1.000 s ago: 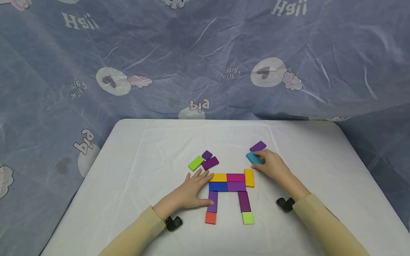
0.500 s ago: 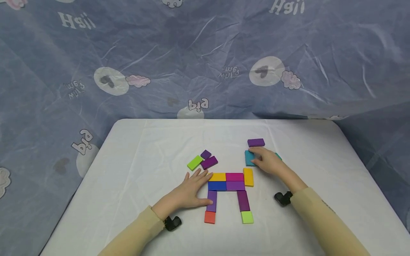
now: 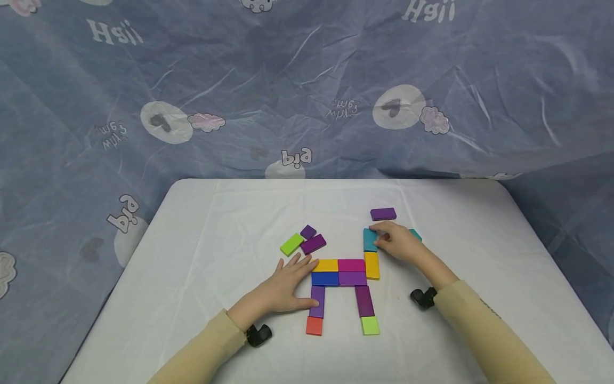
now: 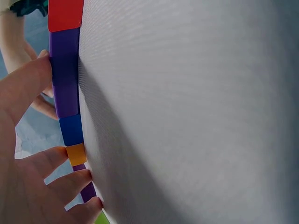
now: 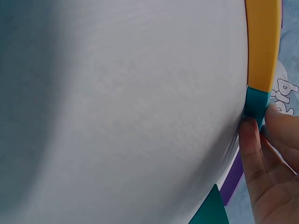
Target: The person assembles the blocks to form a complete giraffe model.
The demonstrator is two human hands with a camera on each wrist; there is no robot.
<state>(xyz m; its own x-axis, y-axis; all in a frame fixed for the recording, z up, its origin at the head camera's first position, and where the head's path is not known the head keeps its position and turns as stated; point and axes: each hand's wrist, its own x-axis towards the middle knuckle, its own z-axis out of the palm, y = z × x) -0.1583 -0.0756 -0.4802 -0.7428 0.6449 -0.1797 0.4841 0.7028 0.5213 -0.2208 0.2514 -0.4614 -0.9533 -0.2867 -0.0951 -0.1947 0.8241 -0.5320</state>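
While hands (image 3: 402,242) touch blocks (image 3: 352,279), printed sheet (image 3: 288,80) backs table (image 3: 455,240).

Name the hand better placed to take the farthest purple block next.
Probably the right hand: it pinches the teal block, close to the farthest purple block. The left hand is farther off, spread beside the blue block.

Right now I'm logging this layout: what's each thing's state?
Left hand: spread, touching multicoloured block figure.
Right hand: pinching teal rectangular block.
Multicoloured block figure: lying flat.
Teal rectangular block: against yellow rectangular block.
Far purple rectangular block: lying loose.
Lime-and-purple block cluster: lying loose.
Green pointed block: partly hidden.
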